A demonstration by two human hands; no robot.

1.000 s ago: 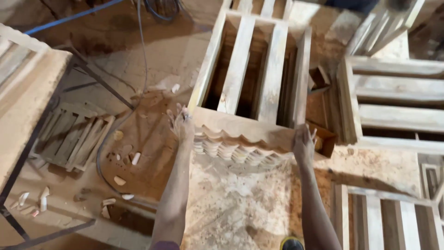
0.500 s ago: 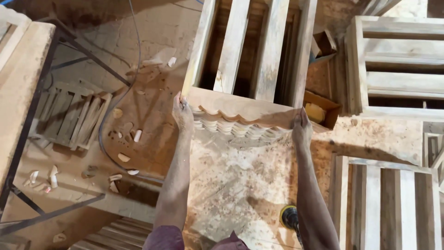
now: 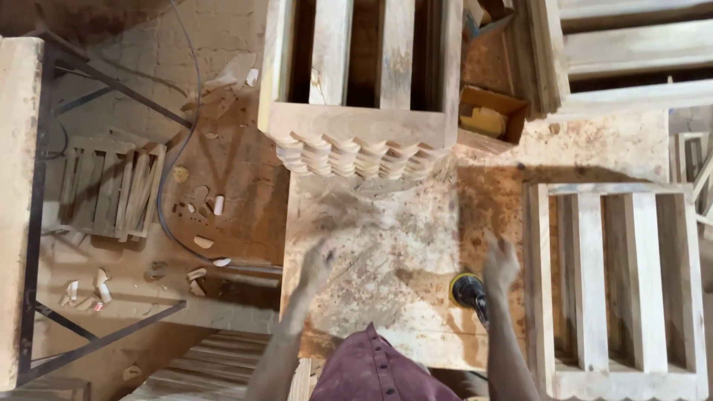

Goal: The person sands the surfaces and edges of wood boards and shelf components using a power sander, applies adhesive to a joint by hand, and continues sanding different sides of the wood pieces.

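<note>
far left: a pale plank point(image 3: 18, 208) on a dark metal frame point(image 3: 44, 282), a small slatted rack point(image 3: 111, 189) on the floor below, wood offcuts point(image 3: 200, 245) scattered beside a black cable point(image 3: 174, 178). left hand point(image 3: 318, 263), blurred, fingers spread, grip wide and holding nothing, hovering over the sawdust-covered tabletop point(image 3: 386, 223). well apart from both hands, at the tabletop's far edge, a slatted frame point(image 3: 356, 126) with a scalloped front edge, its slats running away from the camera. near the tabletop's near edge, a black and yellow sander point(image 3: 468, 289), just beside the right hand point(image 3: 501, 263). right hand blurred too, grip open, nothing held; contact with the sander impossible to tell. beyond, a small box point(image 3: 490, 115) with a yellow piece inside. right: another slatted frame point(image 3: 616, 282) lying flat.
</note>
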